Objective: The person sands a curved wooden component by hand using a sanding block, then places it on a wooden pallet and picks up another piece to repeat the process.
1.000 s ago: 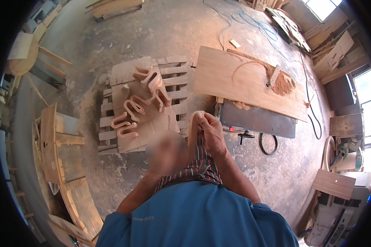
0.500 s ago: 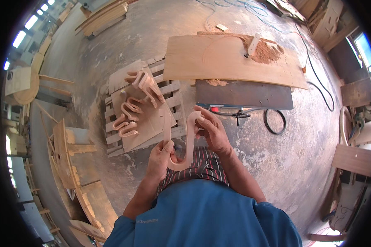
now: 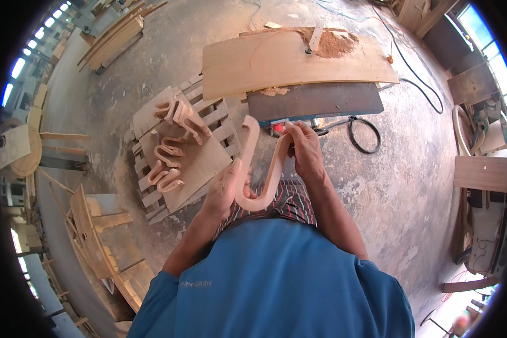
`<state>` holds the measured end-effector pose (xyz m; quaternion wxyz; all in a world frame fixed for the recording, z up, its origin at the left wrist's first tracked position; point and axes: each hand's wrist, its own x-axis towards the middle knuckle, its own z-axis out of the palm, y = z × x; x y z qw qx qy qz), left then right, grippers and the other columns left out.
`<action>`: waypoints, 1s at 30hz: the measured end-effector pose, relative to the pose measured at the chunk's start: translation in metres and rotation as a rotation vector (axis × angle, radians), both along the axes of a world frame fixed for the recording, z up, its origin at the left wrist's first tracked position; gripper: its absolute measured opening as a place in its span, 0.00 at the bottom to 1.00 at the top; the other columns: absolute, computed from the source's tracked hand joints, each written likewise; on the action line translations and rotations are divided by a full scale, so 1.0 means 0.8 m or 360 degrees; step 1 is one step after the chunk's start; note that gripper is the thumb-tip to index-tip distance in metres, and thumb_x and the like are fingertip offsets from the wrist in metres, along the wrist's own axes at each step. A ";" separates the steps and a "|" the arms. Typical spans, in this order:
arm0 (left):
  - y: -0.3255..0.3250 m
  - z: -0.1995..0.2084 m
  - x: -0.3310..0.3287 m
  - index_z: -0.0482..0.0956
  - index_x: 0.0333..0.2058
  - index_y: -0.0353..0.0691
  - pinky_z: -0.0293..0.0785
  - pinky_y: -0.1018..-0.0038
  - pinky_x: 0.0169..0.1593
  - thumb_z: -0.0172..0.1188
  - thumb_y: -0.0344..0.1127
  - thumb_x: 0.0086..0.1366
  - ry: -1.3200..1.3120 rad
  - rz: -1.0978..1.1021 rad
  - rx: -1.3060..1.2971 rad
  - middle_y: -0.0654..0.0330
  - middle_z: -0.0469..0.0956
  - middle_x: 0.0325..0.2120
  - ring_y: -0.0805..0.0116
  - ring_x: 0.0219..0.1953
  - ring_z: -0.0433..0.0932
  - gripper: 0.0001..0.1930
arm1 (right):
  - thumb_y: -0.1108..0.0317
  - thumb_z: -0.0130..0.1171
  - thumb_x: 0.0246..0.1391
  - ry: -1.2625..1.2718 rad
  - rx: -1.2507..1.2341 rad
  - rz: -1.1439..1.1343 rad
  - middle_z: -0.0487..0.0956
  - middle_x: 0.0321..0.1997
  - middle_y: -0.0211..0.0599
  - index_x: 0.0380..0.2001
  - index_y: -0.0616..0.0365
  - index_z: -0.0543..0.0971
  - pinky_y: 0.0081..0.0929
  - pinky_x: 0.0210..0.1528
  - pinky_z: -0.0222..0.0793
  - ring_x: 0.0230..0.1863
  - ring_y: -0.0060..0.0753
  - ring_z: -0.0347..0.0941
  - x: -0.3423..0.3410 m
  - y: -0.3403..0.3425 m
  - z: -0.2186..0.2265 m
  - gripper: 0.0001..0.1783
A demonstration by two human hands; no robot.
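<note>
"Why two grips on that pale, U-shaped wooden strip (image 3: pixel 274 179)?"
"Steadiness, probably: it spans left fingers (image 3: pixel 250 193) clamped near its bend and right fingers (image 3: pixel 303 134) clamped on its far end."
"Those curved, reddish-tan wooden strips (image 3: pixel 190 123)?"
"Beyond the left fingers, on flat tan cardboard (image 3: pixel 201 160), perhaps against scuffing."

The bent piece (image 3: pixel 274 179) is smooth, matt wood. The curvy pieces (image 3: pixel 191 128) on the left are wood too, over a flat sheet (image 3: pixel 203 166) like cardboard. Far off, a smooth wood board (image 3: pixel 253 63) has crumbly sawdust (image 3: pixel 338 46). The floor (image 3: pixel 377 197) looks rough. The shirt (image 3: pixel 293 270) is soft-looking cloth.
</note>
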<state>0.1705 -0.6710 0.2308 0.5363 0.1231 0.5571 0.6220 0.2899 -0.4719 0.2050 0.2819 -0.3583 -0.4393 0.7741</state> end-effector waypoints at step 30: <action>0.013 -0.015 -0.084 0.74 0.40 0.39 0.69 0.69 0.29 0.43 0.51 0.80 -0.0686 0.0395 0.0567 0.65 0.69 0.22 0.71 0.20 0.66 0.21 | 0.67 0.68 0.61 0.0295 -0.0113 0.0723 0.82 0.45 0.33 0.57 0.64 0.77 0.24 0.48 0.74 0.44 0.23 0.76 -0.015 -0.119 0.020 0.23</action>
